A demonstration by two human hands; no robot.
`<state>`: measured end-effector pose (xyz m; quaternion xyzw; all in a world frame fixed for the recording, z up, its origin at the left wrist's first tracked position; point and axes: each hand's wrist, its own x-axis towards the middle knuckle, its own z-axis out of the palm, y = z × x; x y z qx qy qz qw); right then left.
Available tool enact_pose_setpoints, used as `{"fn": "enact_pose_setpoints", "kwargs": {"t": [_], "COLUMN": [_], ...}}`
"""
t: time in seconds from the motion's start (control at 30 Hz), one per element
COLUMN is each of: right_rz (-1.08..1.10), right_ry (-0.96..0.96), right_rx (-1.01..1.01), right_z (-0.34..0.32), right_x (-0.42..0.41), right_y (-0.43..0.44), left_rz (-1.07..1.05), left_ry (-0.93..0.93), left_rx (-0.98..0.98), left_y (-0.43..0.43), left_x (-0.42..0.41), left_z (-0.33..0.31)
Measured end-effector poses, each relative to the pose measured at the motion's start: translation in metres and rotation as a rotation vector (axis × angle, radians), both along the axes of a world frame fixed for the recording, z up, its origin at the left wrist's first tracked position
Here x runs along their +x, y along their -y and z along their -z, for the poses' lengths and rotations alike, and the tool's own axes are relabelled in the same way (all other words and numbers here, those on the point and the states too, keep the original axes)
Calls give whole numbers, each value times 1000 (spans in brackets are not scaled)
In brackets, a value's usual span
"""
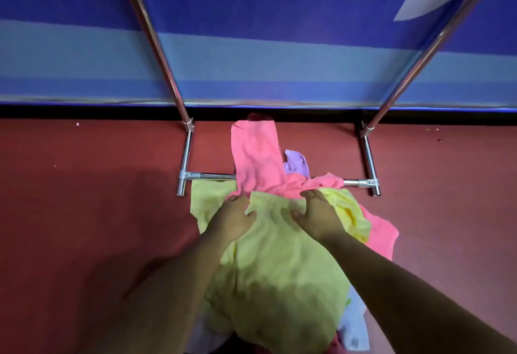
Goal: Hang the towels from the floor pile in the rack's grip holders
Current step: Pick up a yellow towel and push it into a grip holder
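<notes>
Under the spread right hand [319,215] and the left hand [233,218], its grip unclear, the yellow towel [277,264] overlaps a pink towel [257,158] that could drag up too.

Person: only two arms and hands show, cut off by the bottom edge of the picture.
Left forearm [173,292]: bare along all of its visible length; slim, widening toward the frame edge; lower part in shadow.
Right forearm [405,283]: bare along all of its visible length; slim, more evenly lit.
Left hand [233,220]: bare; back and knuckles show, outline soft.
Right hand [319,218]: bare; back shows.
Fingers [313,195]: bare; nails too blurred to tell.
</notes>
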<state>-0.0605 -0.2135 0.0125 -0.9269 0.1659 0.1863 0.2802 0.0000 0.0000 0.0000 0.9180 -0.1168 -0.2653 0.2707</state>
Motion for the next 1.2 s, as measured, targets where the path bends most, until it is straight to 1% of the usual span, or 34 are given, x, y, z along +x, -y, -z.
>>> {"fn": "enact_pose_setpoints", "kwargs": {"t": [0.1,0.17,0.23,0.27,0.37,0.43,0.5,0.6,0.7,0.77,0.83,0.9,1.0,1.07,1.13,1.2], "right_rz": [73,88,70,61,50,55,69,66,144,199,241,233,199,131,4,-93], "right_ry": [-42,-74,-74,-60,-25,-44,-55,-19,26,37,64,99,154,174,193,218], "right_rx": [46,43,-19,-47,-87,-70,-37,32,189,331,451,563,781,890,869,750], "right_z": [26,43,60,65,65,58,47,23,-14,-45,-77,-115,-175,-217,-259,-297], "right_x": [-3,-9,-16,-18,-16,-10,-4,2,7,8,9,10,5,2,-2,-5], "right_y": [-1,-4,-7,-8,-8,-7,-3,6,11,11,13,16,15,13,10,7], "left_rz": [-58,-146,-222,-233,-258,-282,-331,-471,-564,-519,-460,-340,-153,-60,35,124], "left_ry": [-93,-226,-320,-327,-231,-188,-213,-368,-469,-515,-494,-454,-393,-351,-275,-202], "left_rx": [82,35,-17,-11,31,-25,-138,-385,-554,-640,-713,-798,-845,-799,-719,-642], "left_y": [1,0,0,-1,-1,0,2,6,15,23,28,27,24,22,23,23], "left_x": [-6,-16,-23,-25,-26,-24,-19,-9,1,4,6,8,8,9,11,10], "left_z": [38,54,72,77,90,80,61,18,-29,-62,-95,-134,-195,-234,-270,-307]}}
